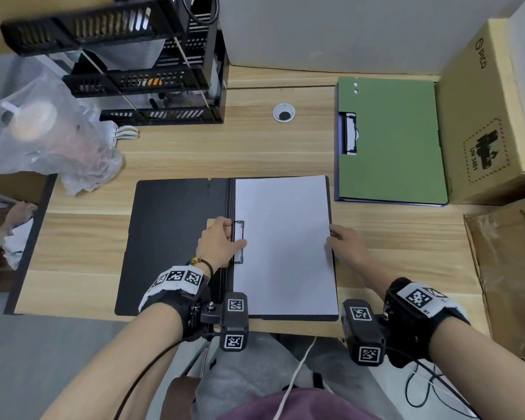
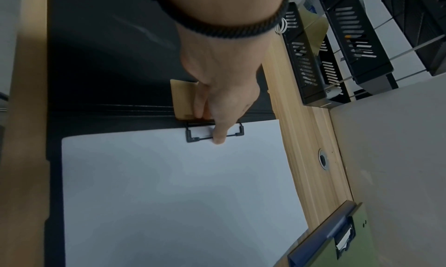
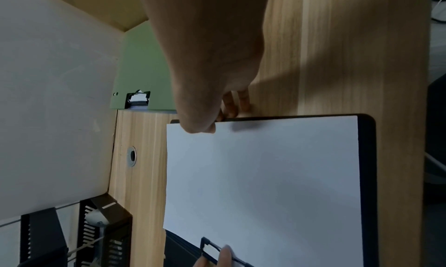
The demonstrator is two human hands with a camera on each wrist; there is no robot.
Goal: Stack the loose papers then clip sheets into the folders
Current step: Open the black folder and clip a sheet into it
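Fingers [image 2: 218, 135] of left hand [image 1: 220, 244] gripping clip [image 1: 238, 241], right hand [image 1: 347, 245] pinching paper [image 1: 285, 247] edge, "PICO" box [image 1: 482, 116]

Lying open and flat at centre frame: black folder [image 1: 176, 244], white sheets [image 1: 285, 247] squared on its right half, left edge tucked under the black wire clip [image 1: 238, 241] by the spine. Closed at upper right: green folder [image 1: 397, 140], flat atop a blue one, paper showing in its clip window.
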